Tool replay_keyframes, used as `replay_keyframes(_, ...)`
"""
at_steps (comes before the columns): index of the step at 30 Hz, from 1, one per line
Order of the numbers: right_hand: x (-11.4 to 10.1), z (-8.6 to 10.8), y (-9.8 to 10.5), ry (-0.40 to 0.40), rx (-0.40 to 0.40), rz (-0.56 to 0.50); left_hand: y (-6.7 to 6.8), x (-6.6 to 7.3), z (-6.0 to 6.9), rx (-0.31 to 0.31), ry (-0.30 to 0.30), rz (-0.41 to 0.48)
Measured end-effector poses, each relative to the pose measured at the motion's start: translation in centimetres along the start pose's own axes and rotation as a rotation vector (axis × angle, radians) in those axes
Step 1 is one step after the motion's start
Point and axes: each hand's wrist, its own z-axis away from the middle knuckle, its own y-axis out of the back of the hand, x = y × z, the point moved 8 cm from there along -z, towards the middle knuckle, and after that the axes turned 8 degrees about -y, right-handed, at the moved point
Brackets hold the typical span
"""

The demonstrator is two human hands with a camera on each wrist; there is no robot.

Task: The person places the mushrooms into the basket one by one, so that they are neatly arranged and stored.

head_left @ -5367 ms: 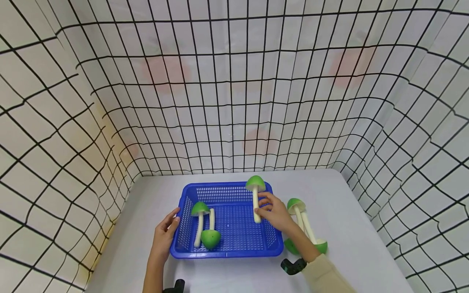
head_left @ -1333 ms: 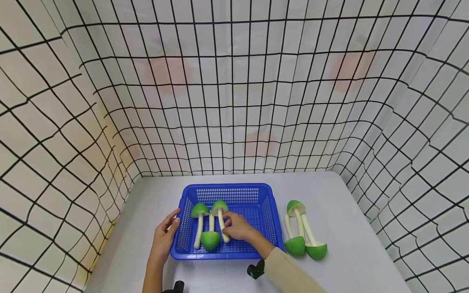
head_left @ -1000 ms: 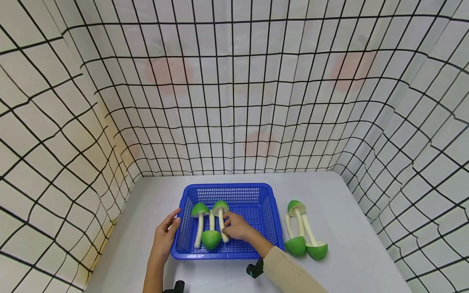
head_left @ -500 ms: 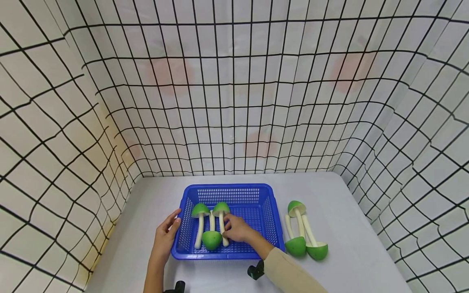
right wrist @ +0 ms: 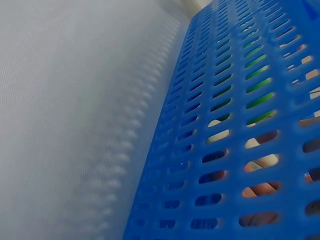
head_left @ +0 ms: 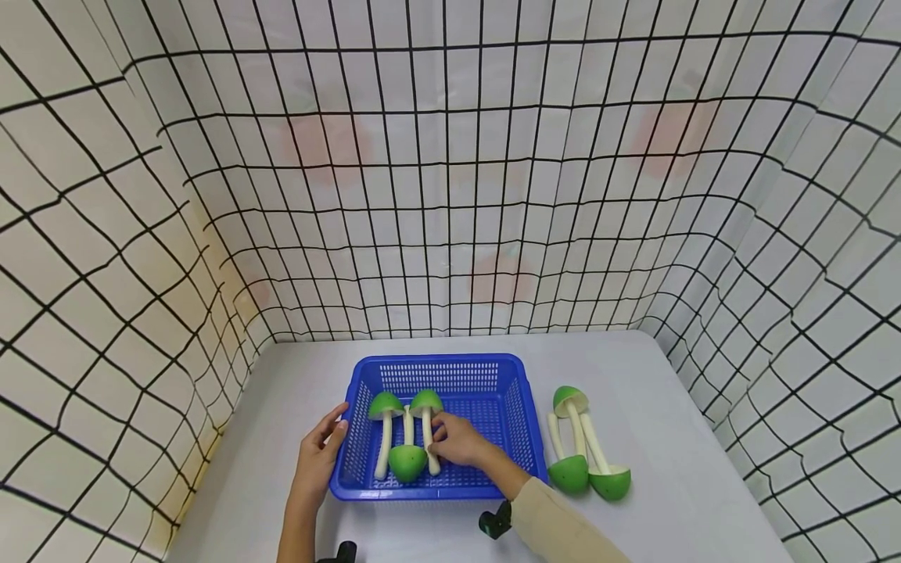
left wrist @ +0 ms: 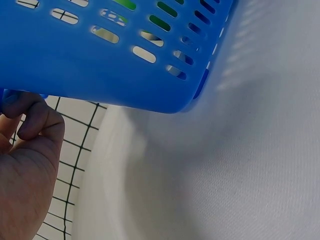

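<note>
In the head view, a blue slotted plastic basket (head_left: 436, 494) stands on the table with three toy mushrooms in its left half. My right hand (head_left: 457, 439) reaches inside and pinches the white stem of the rightmost mushroom (head_left: 426, 403), its green cap pointing away. Beside it lies a second mushroom (head_left: 407, 463) with its cap towards me, then a third (head_left: 385, 405) with its cap away. My left hand (head_left: 315, 461) holds the basket's left rim; the left wrist view shows these fingers (left wrist: 34, 117) curled at the rim. Basket slots (right wrist: 220, 105) mostly hide the right hand in the right wrist view.
Right of the basket, several more green-capped mushrooms (head_left: 568, 474) lie close together on the white table (head_left: 676, 438). A black grid net (head_left: 450, 234) over pale cloth surrounds the table's back and sides. The basket's right half shows bare floor.
Over five seconds, my right hand has carried the mushroom leftward from the basket's right side and laid it beside the other two. In the last second its stem has straightened slightly. My left hand stays put.
</note>
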Motion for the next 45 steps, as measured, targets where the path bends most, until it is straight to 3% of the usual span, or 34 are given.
replay_keyframes(6,0.1,0.0,0.3,0.036,0.021,0.038,0.0,0.0,0.0,-0.004,0.002,0.006)
replay_keyframes(16,0.1,0.7,1.4,0.03,0.045,0.076,0.1,0.1,0.1,-0.004,0.004,-0.007)
replay_keyframes(27,1.3,1.5,3.1,0.007,0.063,0.018,0.1,0.0,0.0,-0.007,0.007,-0.02)
replay_keyframes(45,2.2,2.5,5.8,0.083,0.124,-0.001,0.1,-0.2,-0.1,-0.011,0.023,-0.014)
